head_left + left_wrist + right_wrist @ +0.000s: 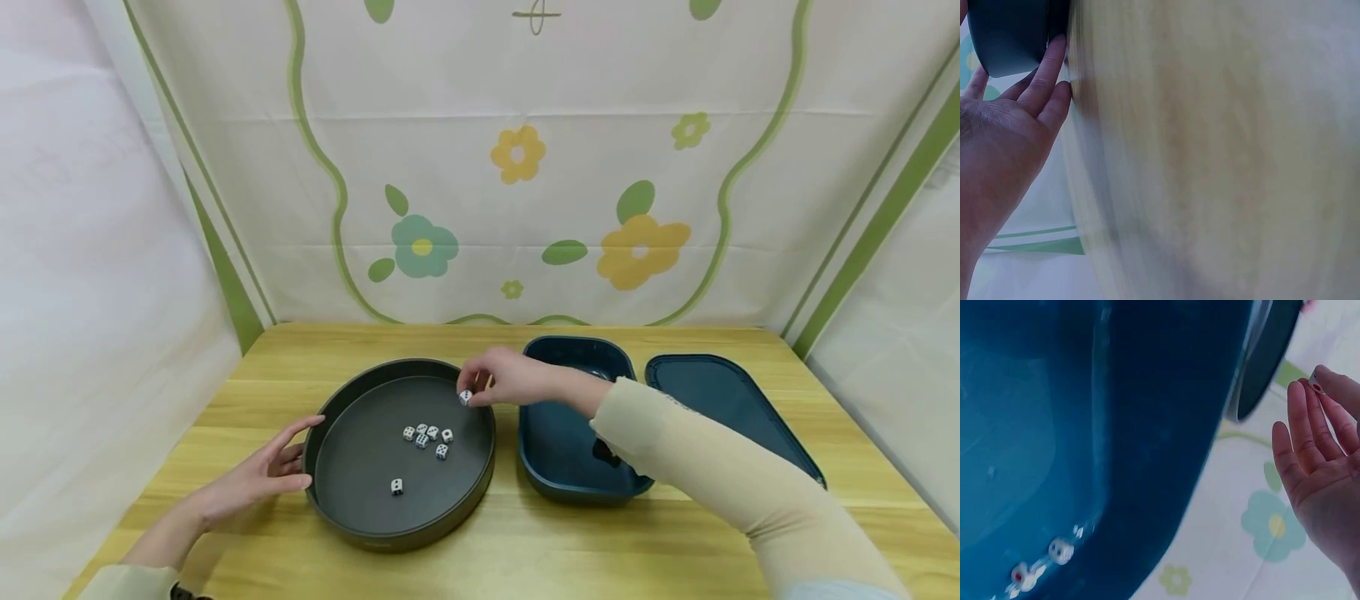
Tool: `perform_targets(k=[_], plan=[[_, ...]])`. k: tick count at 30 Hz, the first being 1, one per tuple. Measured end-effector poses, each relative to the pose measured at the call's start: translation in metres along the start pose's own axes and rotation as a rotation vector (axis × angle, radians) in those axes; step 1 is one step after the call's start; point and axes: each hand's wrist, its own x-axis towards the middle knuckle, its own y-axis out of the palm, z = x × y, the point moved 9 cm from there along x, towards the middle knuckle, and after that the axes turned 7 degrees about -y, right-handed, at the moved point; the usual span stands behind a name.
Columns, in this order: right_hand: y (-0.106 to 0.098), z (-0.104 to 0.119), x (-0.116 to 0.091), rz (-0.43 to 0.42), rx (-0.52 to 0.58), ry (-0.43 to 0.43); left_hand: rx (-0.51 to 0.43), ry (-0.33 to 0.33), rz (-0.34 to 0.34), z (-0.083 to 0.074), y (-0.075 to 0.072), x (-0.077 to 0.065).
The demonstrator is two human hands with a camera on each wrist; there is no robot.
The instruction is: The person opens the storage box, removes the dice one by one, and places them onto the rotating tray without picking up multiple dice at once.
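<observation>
A white die (466, 397) is pinched between the thumb and fingertips of my right hand (513, 377), over the right side of a round dark pan (405, 542). In the right wrist view, a red pip shows on that die (1316, 385). Several white dice (422, 441) lie near the middle of the pan, and a single die (397, 487) sits apart, closer to its front. My left hand (258, 475) rests against the pan's left side, fingers extended, one fingertip at the rim. The left wrist view shows the fingers touching the pan's outer wall (1010, 37).
A deep blue box (570, 492) stands right of the pan, under my right forearm. Two dice (1061, 550) show inside it in the right wrist view. Further right lies a flat blue lid (705, 387). A flowered cloth (517, 200) hangs behind the wooden table (525, 567).
</observation>
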Motion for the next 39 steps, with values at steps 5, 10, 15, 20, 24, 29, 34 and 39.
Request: perform_targets(k=[5,10,15,20,24,29,34,39], plan=[[0.019,0.005,0.012,0.029,-0.029,-0.016,-0.005,-0.004,0.006,-0.001,0.002,0.001],[0.039,0.010,0.025,0.072,-0.052,-0.018,0.000,-0.007,0.001,-0.002,0.002,0.001],[0.060,0.018,0.035,0.135,-0.005,-0.042,-0.003,-0.002,0.004,-0.002,0.003,0.002],[0.070,0.022,0.040,0.153,0.010,-0.058,-0.002,0.004,0.000,-0.001,0.003,0.003],[0.072,0.019,0.040,0.157,0.015,-0.043,0.001,0.009,0.009,0.000,0.003,0.004],[0.062,0.017,0.034,0.137,0.003,-0.039,0.002,0.015,0.016,0.000,0.003,0.005],[0.042,0.012,0.021,0.102,0.031,-0.040,0.003,0.021,0.017,-0.001,0.003,0.005],[0.019,0.004,0.001,0.060,0.049,-0.007,0.004,0.016,0.019,0.000,0.004,0.004]])
